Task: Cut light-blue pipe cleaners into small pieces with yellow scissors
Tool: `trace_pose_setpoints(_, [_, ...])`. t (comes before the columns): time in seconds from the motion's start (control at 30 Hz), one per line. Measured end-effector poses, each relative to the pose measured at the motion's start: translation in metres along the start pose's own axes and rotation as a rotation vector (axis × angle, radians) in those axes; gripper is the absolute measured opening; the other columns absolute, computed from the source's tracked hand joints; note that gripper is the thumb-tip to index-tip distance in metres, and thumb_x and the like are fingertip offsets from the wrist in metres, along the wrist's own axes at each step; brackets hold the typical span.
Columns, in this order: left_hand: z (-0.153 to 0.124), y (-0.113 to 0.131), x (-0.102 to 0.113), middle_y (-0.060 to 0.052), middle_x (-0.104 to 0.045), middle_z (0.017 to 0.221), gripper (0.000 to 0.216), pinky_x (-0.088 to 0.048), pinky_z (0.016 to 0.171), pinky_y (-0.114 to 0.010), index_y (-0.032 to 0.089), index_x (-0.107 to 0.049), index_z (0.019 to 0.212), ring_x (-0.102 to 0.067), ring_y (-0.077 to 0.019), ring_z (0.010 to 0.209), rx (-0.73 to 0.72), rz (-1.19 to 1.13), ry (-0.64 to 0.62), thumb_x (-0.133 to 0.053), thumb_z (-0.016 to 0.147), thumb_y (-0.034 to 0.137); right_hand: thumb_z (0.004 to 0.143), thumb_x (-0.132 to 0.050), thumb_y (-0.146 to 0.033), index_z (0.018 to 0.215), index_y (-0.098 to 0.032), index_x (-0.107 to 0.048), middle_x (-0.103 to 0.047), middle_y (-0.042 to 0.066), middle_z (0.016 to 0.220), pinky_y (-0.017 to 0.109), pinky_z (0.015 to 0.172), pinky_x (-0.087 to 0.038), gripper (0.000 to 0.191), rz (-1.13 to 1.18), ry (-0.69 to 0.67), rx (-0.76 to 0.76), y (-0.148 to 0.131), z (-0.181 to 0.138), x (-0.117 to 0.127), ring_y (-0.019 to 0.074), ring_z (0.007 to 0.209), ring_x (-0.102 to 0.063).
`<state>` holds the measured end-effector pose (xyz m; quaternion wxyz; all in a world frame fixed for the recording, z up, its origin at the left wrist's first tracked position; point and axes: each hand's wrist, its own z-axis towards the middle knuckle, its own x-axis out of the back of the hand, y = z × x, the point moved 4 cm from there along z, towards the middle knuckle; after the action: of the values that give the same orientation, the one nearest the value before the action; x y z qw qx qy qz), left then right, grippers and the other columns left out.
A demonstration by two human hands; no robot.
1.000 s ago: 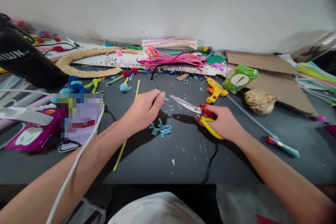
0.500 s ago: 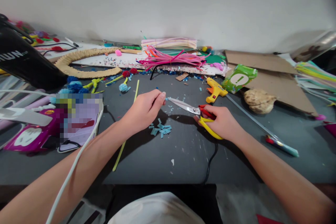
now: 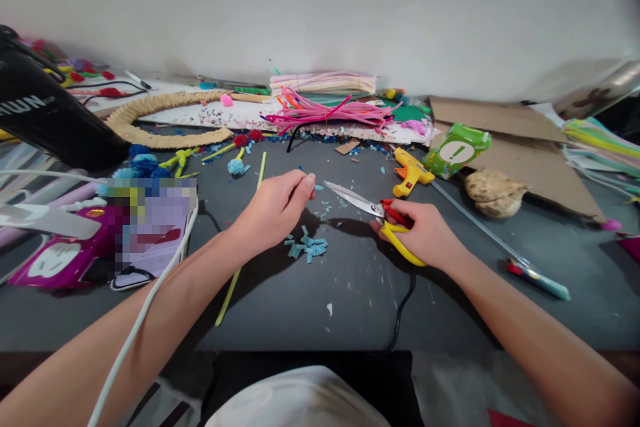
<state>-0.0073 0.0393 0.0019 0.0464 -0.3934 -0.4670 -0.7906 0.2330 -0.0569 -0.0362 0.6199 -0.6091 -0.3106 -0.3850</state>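
Note:
Between the thumb and fingers of my left hand (image 3: 280, 205) a small light-blue strip (image 3: 319, 187) is pinched, its end poking out toward the right. My right hand (image 3: 425, 230) is closed round the red and yellow handles of a pair of scissors (image 3: 353, 197). The blades look nearly together, and their tip lies just right of the strip, apart from it. Below my left hand is a loose pile of cut light-blue pieces (image 3: 307, 245), and tiny blue scraps (image 3: 343, 202) lie under the blades. A yellow-green pipe cleaner (image 3: 227, 300) passes beneath my left forearm.
A yellow glue gun (image 3: 411, 172), a green packet (image 3: 457, 149) and a tan lumpy object (image 3: 495, 192) sit to the right. Pink pipe cleaners (image 3: 325, 110) lie at the back. A black bottle (image 3: 45, 100) stands left; a white cable (image 3: 145, 310) crosses my left forearm.
The scissors' tip has drawn slightly away to the right from the light-blue strip, and the blades look more closed. More tiny blue scraps show beneath them. My left hand stays almost still.

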Motion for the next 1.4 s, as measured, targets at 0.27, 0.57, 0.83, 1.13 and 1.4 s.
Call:
trace_pose_setpoints(0.27, [-0.0003, -0.0009, -0.0018, 0.003, -0.049, 0.061, 0.037, -0.034, 0.057, -0.025, 0.017, -0.054, 0.078, -0.046, -0.0105, 0.057, 0.012, -0.003, -0.007, -0.037, 0.101, 0.040, 0.076, -0.065, -0.042, 0.064, -0.021, -0.038, -0.045, -0.003, 0.061, 0.025, 0.053, -0.026, 0.036, -0.056, -0.028, 0.008, 0.0031, 0.0012, -0.0021, 0.0120, 0.059, -0.036])
trace_pose_setpoints(0.57, [-0.0007, -0.0021, -0.0018, 0.003, -0.050, 0.061, 0.036, -0.034, 0.058, -0.025, 0.017, -0.054, 0.078, -0.047, -0.0100, 0.057, 0.006, 0.008, -0.010, -0.037, 0.101, 0.040, 0.073, -0.061, -0.027, 0.063, -0.021, -0.040, -0.044, -0.003, 0.060, 0.026, 0.054, -0.026, 0.024, -0.090, -0.038, 0.009, 0.0030, 0.0030, -0.0017, 0.0121, 0.059, -0.034])
trace_pose_setpoints(0.83, [-0.0003, -0.0010, -0.0005, 0.003, -0.048, 0.060, 0.035, -0.034, 0.056, -0.025, 0.017, -0.053, 0.079, -0.046, -0.0103, 0.057, 0.008, 0.012, -0.005, -0.037, 0.101, 0.039, 0.075, -0.065, -0.047, 0.065, -0.021, -0.040, -0.046, -0.003, 0.061, 0.025, 0.053, -0.026, 0.037, -0.021, -0.032, -0.008, 0.0026, 0.0009, -0.0014, 0.0118, 0.059, -0.034])
trace_pose_setpoints(1.13, [0.0001, -0.0015, -0.0032, 0.002, -0.054, 0.065, 0.035, -0.035, 0.058, -0.026, 0.018, -0.052, 0.080, -0.049, -0.0115, 0.060, -0.005, 0.019, -0.024, -0.036, 0.101, 0.039, 0.074, -0.061, -0.031, 0.065, -0.021, -0.043, -0.046, -0.003, 0.061, 0.025, 0.054, -0.025, 0.022, -0.095, -0.051, 0.022, 0.0032, 0.0021, -0.0017, 0.0121, 0.059, -0.037])
trace_pose_setpoints(1.4, [-0.0003, -0.0022, -0.0017, 0.001, -0.055, 0.066, 0.034, -0.037, 0.059, -0.025, 0.018, -0.052, 0.081, -0.051, -0.0120, 0.061, 0.008, 0.007, -0.011, -0.036, 0.101, 0.040, 0.073, -0.061, -0.028, 0.062, -0.020, -0.037, -0.041, -0.004, 0.058, 0.025, 0.053, -0.023, 0.028, -0.066, -0.004, 0.001, 0.0060, 0.0030, -0.0014, 0.0113, 0.058, -0.031])
